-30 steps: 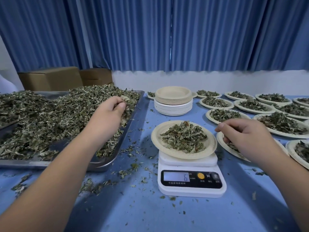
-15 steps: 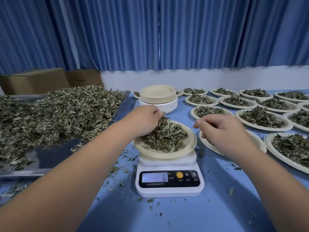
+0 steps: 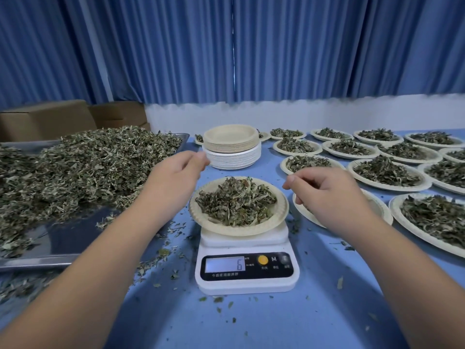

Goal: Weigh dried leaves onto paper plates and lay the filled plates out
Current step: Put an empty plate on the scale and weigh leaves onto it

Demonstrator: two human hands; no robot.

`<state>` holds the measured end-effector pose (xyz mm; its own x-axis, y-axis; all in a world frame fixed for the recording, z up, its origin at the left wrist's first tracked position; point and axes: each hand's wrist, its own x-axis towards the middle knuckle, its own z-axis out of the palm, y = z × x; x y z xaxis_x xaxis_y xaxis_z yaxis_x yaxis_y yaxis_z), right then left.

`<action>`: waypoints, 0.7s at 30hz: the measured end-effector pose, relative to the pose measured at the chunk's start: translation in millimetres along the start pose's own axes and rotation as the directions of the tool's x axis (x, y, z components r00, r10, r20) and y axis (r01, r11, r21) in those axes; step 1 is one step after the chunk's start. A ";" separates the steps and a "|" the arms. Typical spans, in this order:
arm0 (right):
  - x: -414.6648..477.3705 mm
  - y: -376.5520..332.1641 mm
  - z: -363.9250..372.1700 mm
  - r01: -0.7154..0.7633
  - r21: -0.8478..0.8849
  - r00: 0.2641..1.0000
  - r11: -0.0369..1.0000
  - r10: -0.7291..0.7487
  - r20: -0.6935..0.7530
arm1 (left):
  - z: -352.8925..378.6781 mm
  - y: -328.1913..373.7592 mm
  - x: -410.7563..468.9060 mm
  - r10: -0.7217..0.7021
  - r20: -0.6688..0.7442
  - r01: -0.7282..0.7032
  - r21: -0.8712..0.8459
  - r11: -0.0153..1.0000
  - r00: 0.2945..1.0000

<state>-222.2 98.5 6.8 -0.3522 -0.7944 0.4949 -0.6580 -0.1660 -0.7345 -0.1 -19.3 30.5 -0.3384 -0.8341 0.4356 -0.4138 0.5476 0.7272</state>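
At frame centre, the plate (image 3: 239,231) of leaves (image 3: 236,202) sits on the scale (image 3: 246,267), which reads 6. The left hand (image 3: 173,177) hovers at its upper left and the right hand (image 3: 327,195) at its right, both loosely curled with nothing visible in them. Any top-up should probably be small pinches, watching the display.

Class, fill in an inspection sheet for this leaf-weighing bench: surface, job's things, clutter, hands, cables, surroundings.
Surface: blue table.
Job's things: plate of leaves on scale reading 6; tray heaped with dried leaves, left; stack of empty plates behind; filled plates right.
Clutter: leaf bits round scale and tray.
Hands: left hand relaxed beside that plate; right hand curled, grasp hidden.
Cables: nothing seen.
Surroundings: blue curtains, white wall, cardboard boxes.
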 end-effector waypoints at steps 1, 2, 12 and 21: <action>0.0 0.2 0.8 0.000 -0.007 1.000 1.000 0.000 0.004 | -1.2 -5.5 -2.7 0.004 -0.041 -0.004 0.001 1.000 0.999; -0.4 0.1 1.9 0.001 -0.019 1.000 1.000 -0.001 0.008 | -1.9 -10.7 -5.5 0.000 -0.066 0.000 0.009 1.000 0.998; -1.7 -2.4 4.9 -0.069 -0.109 0.997 0.992 0.065 -0.047 | -6.8 -33.4 -5.1 -0.052 -0.150 0.091 0.269 0.959 0.987; 1.8 3.6 6.9 -0.166 -0.239 0.986 0.957 0.161 -0.039 | 1.3 -23.9 -11.7 0.039 -0.098 -0.016 0.226 0.974 0.994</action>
<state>-220.7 92.4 1.8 -0.4792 -0.7875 0.3876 -0.7300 0.1125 -0.6741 12.6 -22.5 7.3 -0.2704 -0.8143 0.5136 -0.5887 0.5620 0.5810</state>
